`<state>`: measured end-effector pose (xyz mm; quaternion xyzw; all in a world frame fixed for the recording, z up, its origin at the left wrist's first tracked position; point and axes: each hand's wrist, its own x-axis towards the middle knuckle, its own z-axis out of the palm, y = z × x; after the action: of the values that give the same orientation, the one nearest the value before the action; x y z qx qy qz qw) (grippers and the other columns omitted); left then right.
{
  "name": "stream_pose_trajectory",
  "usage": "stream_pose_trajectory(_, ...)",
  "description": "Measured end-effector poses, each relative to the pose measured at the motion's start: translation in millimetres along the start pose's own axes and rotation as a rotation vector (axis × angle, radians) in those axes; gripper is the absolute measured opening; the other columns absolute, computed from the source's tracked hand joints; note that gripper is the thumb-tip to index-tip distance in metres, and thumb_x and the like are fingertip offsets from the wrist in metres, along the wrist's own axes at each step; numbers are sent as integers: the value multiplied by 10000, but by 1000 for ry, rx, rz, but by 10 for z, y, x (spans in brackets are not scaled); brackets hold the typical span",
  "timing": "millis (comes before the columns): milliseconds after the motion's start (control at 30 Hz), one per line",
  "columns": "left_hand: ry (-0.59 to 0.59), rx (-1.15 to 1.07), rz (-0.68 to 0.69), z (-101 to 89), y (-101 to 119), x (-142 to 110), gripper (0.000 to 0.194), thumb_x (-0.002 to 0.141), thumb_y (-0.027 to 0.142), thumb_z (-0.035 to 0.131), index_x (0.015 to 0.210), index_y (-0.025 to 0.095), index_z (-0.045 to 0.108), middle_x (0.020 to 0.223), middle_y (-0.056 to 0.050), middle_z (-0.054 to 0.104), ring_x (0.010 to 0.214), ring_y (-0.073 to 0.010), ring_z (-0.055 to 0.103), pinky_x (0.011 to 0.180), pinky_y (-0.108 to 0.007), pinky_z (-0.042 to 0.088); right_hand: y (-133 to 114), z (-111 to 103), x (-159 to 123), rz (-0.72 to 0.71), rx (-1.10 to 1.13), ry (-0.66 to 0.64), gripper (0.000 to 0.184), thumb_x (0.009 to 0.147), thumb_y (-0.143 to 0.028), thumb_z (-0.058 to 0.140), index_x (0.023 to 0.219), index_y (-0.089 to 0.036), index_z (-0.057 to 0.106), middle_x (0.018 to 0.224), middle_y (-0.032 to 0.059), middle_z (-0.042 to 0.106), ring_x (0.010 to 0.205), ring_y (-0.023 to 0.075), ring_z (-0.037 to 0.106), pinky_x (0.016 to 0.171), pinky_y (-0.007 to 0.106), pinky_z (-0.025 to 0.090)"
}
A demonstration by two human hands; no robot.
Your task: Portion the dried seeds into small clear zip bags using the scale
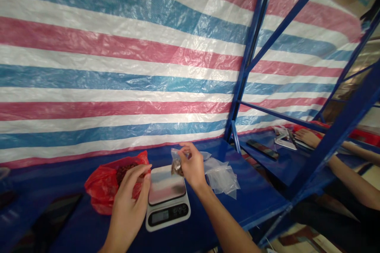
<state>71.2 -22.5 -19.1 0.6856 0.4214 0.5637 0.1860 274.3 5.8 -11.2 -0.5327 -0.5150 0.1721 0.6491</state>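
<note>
Digital kitchen scale (pixel 166 193) w/ white body, LCD too small to read, sat on blue table (pixel 243 197) before striped red/white/blue tarp (pixel 118 67) on blue steel frame (pixel 341 146). Right hand (pixel 192 168) pinched small clear plastic bag (pixel 177 164) of brown pieces above scale's steel pan, not touching. Left hand (pixel 127 201) curled at mouth of red plastic bag (pixel 103 185) full of dark brown pieces (pixel 124 172); grip unclear. Loose clear bags (pixel 221 178) lay right of scale. Co-worker's hand (pixel 307 138) rested on table beyond frame.
</note>
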Motion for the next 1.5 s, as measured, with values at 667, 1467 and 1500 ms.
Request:
stream_pose_trajectory(667, 62, 260, 286, -757, -299, -180, 139, 940, 315, 606, 1023, 296, 717, 1102, -22, 698, 1003, -211, 701, 970, -279, 490, 695, -720, 334, 101, -1005, -122, 295, 851, -119, 645, 1110, -188, 769, 1123, 153, 770, 1144, 315, 668, 1043, 426, 370)
stream_pose_trajectory(1467, -253, -503, -384, 279, 331, -152, 444, 830, 512, 730, 1166, 222, 736, 1244, -124, 750, 1178, -290, 709, 1041, -395, 564, -287, -471, -526, 6, 1, -461, 124, 863, -290, 764, 932, -254, 668, 902, -15, 663, 868, 183, 602, 833, 306, 476)
stream_pose_trajectory(1500, -245, -503, -393, 270, 337, -135, 440, 835, 514, 722, 1159, 218, 740, 1235, -124, 756, 1176, -290, 712, 1040, -395, 566, -273, -467, -526, 17, 26, -464, 146, 861, -296, 769, 959, -258, 668, 915, -15, 658, 876, 181, 605, 843, 308, 480)
